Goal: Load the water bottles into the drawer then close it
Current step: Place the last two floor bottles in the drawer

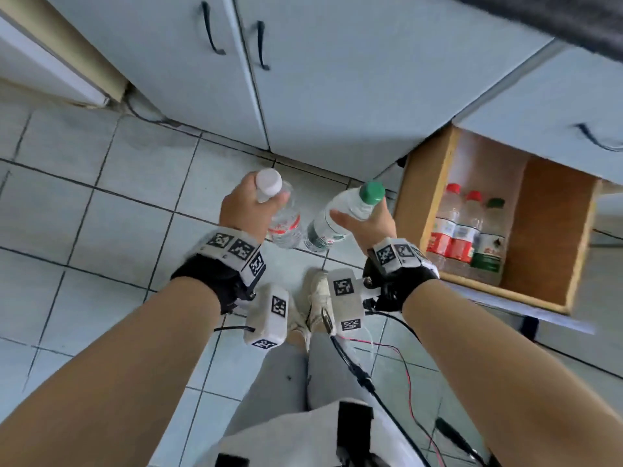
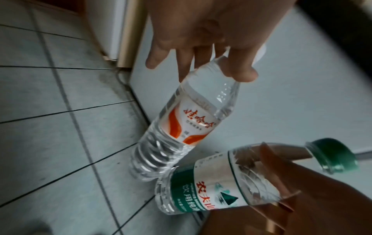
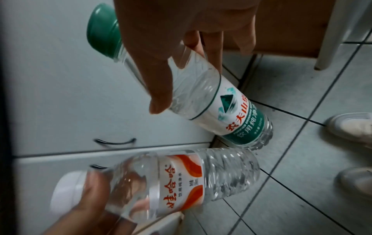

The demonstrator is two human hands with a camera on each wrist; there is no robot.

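My left hand (image 1: 247, 205) grips the neck of a white-capped bottle (image 1: 285, 227) with an orange label, held tilted above the floor. My right hand (image 1: 365, 224) grips a green-capped bottle (image 1: 340, 210) by its upper body, also tilted. The two bottles' bases nearly meet. To the right stands the open wooden drawer (image 1: 553, 237) with three upright bottles (image 1: 467, 227) along its left side. In the left wrist view, my left hand (image 2: 211, 39) holds the orange-label bottle (image 2: 193, 119). In the right wrist view, my right hand (image 3: 171, 39) holds the green-label bottle (image 3: 221, 108).
White cabinet doors (image 1: 303, 79) with dark handles rise beyond the hands. Another drawer front (image 1: 556, 129) overhangs the open drawer. Pale floor tiles (image 1: 101, 230) spread to the left. My shoes (image 1: 317, 298) and loose cables (image 1: 387, 365) lie below the wrists.
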